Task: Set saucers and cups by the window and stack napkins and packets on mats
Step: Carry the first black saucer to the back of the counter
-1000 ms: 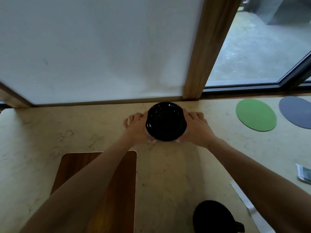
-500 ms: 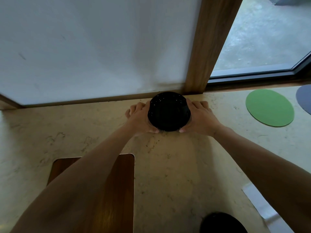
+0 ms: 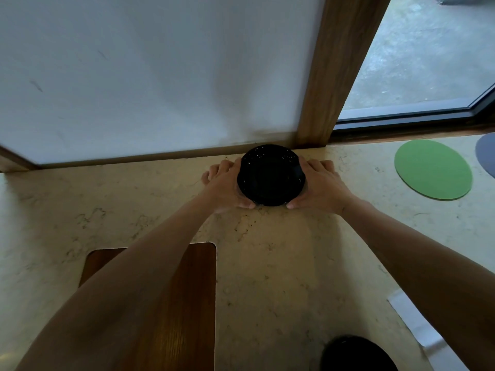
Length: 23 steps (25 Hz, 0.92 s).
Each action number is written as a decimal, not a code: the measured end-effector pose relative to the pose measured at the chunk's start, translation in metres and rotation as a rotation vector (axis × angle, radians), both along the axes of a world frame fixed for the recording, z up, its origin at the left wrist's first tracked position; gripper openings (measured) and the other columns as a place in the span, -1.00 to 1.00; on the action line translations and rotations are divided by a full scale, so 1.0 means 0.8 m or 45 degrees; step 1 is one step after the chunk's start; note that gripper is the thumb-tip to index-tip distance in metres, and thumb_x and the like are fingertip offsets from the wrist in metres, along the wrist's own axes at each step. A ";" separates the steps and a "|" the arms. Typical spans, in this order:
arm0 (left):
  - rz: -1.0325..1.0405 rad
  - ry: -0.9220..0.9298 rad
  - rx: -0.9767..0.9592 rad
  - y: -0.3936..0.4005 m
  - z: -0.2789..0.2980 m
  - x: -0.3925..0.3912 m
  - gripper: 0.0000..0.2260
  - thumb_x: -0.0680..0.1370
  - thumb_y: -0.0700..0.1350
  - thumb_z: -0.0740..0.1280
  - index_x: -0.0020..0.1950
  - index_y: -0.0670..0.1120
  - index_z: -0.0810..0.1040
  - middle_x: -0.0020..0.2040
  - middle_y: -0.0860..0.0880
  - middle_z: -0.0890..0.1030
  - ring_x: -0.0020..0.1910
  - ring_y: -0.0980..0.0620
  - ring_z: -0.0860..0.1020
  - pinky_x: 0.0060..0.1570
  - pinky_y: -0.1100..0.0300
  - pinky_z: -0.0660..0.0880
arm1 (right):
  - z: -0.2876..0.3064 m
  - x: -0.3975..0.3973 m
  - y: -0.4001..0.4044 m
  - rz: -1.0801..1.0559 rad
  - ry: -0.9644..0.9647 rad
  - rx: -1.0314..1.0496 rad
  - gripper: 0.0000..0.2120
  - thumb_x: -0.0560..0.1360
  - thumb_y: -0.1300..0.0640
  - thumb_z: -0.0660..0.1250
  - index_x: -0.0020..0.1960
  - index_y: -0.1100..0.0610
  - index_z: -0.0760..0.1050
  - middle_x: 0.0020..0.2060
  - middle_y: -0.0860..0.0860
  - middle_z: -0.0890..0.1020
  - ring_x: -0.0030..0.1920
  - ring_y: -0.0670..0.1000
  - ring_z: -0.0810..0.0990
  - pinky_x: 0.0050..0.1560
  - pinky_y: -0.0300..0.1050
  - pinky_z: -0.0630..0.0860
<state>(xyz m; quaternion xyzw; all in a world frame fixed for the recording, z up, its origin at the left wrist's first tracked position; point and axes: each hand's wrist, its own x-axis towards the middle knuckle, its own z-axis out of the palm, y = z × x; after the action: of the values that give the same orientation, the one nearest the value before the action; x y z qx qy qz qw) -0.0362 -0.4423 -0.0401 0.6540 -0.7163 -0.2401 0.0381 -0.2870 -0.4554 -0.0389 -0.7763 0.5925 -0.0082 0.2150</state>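
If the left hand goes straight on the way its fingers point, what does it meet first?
Probably the wooden ledge under the white wall panel; the left hand points there beside the saucer.

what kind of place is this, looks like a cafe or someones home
Probably a cafe or dining spot, though a home is possible: a marble-look counter runs along a window, both hands set black saucers there, and a round green mat lies nearby.

A glossy black round saucer (image 3: 271, 175) sits flat on the pale marble counter at twelve o'clock, close against the wooden window frame. At two o'clock lies a flat green oval mat (image 3: 433, 170), a grey-blue mat (image 3: 486, 152) just beyond.
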 end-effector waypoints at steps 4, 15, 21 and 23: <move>-0.017 -0.022 0.016 -0.001 -0.003 0.004 0.03 0.20 0.24 0.54 0.52 0.11 0.05 0.40 -0.07 0.24 0.43 -0.18 0.14 0.41 -0.26 0.03 | 0.001 0.000 0.001 -0.001 0.018 0.007 0.12 0.27 -0.28 0.50 0.56 0.04 -0.08 0.48 0.07 0.24 0.46 0.21 0.11 0.41 0.18 0.25; 0.098 -0.134 0.046 0.041 0.024 0.003 0.04 0.29 0.29 0.48 0.57 0.03 -0.06 0.49 -0.06 0.13 0.48 -0.14 0.09 0.44 -0.17 0.03 | 0.037 -0.012 0.052 -0.109 -0.113 -0.055 -0.02 0.38 -0.20 0.45 0.57 -0.02 -0.07 0.54 -0.03 0.15 0.53 0.09 0.02 0.43 0.19 0.19; 0.044 -0.036 -0.075 0.138 0.073 0.001 -0.01 0.33 0.43 0.33 0.57 0.07 -0.08 0.53 0.01 0.07 0.51 -0.08 0.04 0.46 -0.14 -0.03 | 0.078 -0.023 0.139 -0.087 -0.002 -0.108 -0.18 0.47 -0.36 0.20 0.57 -0.11 -0.08 0.56 -0.11 0.07 0.56 0.06 -0.03 0.46 0.19 0.13; 0.012 -0.029 -0.090 0.178 0.094 -0.002 0.00 0.33 0.46 0.30 0.57 0.07 -0.09 0.54 0.01 0.05 0.51 -0.07 0.02 0.47 -0.15 -0.03 | 0.099 -0.027 0.178 -0.092 0.008 -0.139 -0.20 0.47 -0.40 0.14 0.57 -0.12 -0.07 0.56 -0.12 0.05 0.56 0.06 -0.05 0.45 0.20 0.12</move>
<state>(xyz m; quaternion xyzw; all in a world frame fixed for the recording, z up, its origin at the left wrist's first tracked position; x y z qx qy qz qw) -0.0379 -0.2996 0.0352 0.6584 -0.7216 -0.2069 0.0541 -0.3087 -0.3127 0.0407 -0.7650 0.6195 -0.0456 0.1700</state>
